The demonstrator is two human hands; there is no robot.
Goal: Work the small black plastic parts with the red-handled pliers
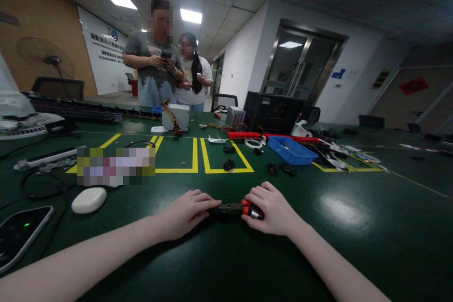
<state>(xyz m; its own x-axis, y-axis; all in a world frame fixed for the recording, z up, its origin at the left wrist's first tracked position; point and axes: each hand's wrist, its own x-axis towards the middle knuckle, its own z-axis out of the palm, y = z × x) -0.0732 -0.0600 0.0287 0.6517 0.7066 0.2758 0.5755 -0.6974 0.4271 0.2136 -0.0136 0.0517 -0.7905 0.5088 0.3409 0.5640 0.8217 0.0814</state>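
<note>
A pair of pliers (pixel 236 209) with red and black handles lies on the dark green table (pixel 354 226) between my hands. My left hand (pixel 186 212) has its fingers curled over the dark jaw end. My right hand (pixel 272 207) is closed around the red handle end. Both hands rest low on the table near its front edge.
A white oval case (pixel 89 199) and a phone (pixel 21 233) lie at the left with cables. Farther back are yellow marked squares (pixel 198 155), small black parts (pixel 229 165), a blue bin (pixel 291 150), a power supply (pixel 176 117) and a black computer case (pixel 272 112). Two people (pixel 155 56) stand behind.
</note>
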